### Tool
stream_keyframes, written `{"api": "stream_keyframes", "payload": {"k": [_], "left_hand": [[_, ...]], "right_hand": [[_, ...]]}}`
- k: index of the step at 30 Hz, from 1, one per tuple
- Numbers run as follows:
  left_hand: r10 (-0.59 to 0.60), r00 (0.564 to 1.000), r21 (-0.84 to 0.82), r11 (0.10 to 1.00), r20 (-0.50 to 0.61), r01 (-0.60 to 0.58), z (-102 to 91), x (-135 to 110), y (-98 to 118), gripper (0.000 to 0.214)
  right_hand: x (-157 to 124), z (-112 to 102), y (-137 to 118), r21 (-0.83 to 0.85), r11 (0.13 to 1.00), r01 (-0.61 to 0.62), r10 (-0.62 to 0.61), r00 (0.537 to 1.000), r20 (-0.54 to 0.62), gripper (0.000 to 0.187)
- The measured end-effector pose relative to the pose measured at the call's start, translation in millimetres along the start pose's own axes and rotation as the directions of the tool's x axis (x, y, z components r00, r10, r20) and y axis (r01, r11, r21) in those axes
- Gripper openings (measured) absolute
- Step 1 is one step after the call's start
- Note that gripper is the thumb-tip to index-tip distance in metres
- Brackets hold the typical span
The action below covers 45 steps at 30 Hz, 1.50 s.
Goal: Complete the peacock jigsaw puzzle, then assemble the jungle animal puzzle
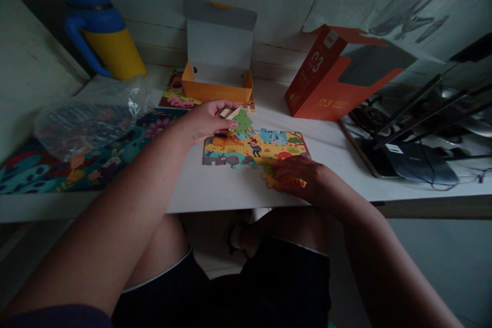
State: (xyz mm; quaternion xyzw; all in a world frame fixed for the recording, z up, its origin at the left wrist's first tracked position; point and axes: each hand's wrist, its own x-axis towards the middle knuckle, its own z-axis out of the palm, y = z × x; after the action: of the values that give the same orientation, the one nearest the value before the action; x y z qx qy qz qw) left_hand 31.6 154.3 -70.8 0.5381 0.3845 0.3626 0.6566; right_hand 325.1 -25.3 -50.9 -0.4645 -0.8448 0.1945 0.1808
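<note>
A partly joined colourful jigsaw puzzle [253, 147] lies on the white table [215, 189]. My left hand [207, 119] hovers at the puzzle's upper left corner, fingers closed on several loose puzzle pieces [239, 117], one with a green tree on it. My right hand [303, 177] rests flat at the puzzle's lower right, fingers pressed down on orange and yellow pieces [282, 181] beside the joined part.
An open orange box [217, 87] with a raised grey lid stands behind the puzzle. A larger orange box [330, 79] lies at the right. A clear plastic bag [88, 120] covers a picture board [77, 164] at the left. A blue and yellow jug [102, 25] stands far left. A gas stove [418, 133] fills the right.
</note>
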Motion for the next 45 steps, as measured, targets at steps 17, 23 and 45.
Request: {"api": "stream_keyframes", "payload": {"k": [17,23,45], "left_hand": [[0.005,1.0,-0.028,1.0,0.012,-0.005,1.7,1,-2,0.048],[-0.008,1.0,-0.014,1.0,0.008,0.008,1.7,1,-1,0.048],[0.124,0.942,0.05,0.988,0.311,-0.146,0.1,-9,2,0.05]], "right_hand": [[-61,37,-17,-0.299,0.95,-0.086,-0.019,0.942,-0.334,0.022],[-59,50,-15,-0.301,0.953,-0.04,-0.046,0.961,-0.272,0.037],[77,30,-31,0.103,0.958,-0.269,0.285,0.844,-0.455,0.035]]}}
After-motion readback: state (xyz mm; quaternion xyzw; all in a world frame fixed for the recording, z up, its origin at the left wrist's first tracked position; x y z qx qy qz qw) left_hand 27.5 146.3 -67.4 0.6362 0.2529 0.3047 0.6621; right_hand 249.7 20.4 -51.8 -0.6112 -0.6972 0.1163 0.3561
